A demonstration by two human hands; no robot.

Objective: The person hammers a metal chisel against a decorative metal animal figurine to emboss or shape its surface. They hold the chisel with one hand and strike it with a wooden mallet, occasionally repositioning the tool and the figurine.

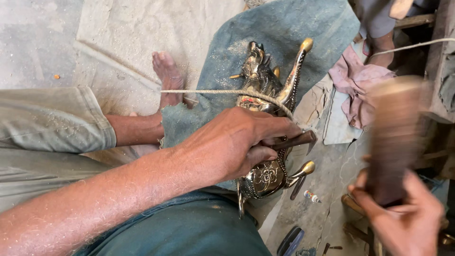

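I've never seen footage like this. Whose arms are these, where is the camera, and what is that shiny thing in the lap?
The camera sits on a person's head and looks down, so the arms are their own. The left hand grips a dark-handled tool pressed against a brass animal figure, which lies on a blue cloth over the lap. A taut cord runs across the figure. The right hand holds a wooden mallet, blurred by motion. A bare foot rests on the dusty floor, with pink rags beyond.

The wooden block (395, 137) is motion-blurred, and the left hand (237, 142) hides the brass figure's (268, 90) middle.
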